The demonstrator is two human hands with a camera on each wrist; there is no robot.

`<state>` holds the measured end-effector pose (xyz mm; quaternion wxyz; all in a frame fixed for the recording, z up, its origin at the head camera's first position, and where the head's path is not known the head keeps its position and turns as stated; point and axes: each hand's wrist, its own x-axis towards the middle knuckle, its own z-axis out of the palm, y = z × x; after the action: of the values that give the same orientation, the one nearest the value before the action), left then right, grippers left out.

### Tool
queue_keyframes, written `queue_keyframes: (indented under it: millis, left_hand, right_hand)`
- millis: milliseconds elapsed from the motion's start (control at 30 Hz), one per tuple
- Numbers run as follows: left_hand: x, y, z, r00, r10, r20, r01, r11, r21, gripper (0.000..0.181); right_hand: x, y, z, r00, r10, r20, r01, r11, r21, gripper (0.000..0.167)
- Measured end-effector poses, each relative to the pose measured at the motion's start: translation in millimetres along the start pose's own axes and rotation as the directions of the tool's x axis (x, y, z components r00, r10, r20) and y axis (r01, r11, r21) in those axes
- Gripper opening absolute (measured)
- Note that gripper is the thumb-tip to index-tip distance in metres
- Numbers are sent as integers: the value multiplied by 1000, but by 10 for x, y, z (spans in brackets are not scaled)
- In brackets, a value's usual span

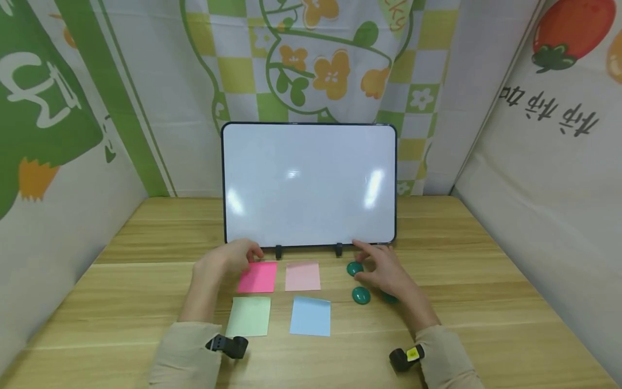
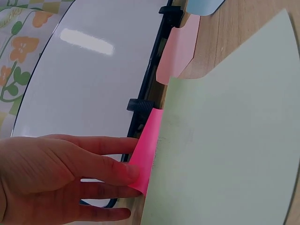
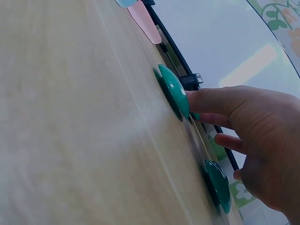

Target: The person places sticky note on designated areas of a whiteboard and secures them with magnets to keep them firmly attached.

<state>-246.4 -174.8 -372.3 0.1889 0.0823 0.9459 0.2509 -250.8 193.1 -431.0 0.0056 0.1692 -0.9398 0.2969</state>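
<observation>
A bright pink note (image 1: 257, 277) lies flat on the table. My left hand (image 1: 222, 260) is over its upper left corner, the thumb (image 2: 131, 173) touching the note (image 2: 146, 150) and the other fingers stretched towards the whiteboard's lower edge. On the right, my right hand (image 1: 389, 273) reaches over a green round magnet (image 1: 355, 268); its thumb touches that magnet (image 3: 173, 89) in the right wrist view, and the index finger extends to the board's bottom edge. A second magnet (image 1: 361, 295) lies nearer the front, and another (image 1: 390, 297) is partly hidden under the right wrist.
A whiteboard (image 1: 311, 183) with a black frame stands upright behind the hands, held by two black feet (image 1: 278, 252). Light pink (image 1: 303, 276), green (image 1: 249, 316) and blue (image 1: 310, 316) notes lie on the wooden table (image 1: 486, 302). Printed cloth hangs around the table.
</observation>
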Motion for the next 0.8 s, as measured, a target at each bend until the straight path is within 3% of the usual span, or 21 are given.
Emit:
queue_keyframes:
  millis: [233, 500, 800]
  left_hand:
    - [42, -17, 0, 998, 51, -26, -51, 999, 15, 55]
    - [84, -41, -4, 997, 52, -53, -51, 999, 15, 51]
    - [96, -25, -5, 993, 82, -85, -84, 996, -10, 50]
  right_hand:
    - [-12, -30, -16, 999, -39, -22, 40, 999, 16, 77]
    - [-5, -27, -5, 994, -89, -66, 89, 996, -9, 84]
    - [-10, -57, -27, 958, -228, -173, 215, 973, -88, 83]
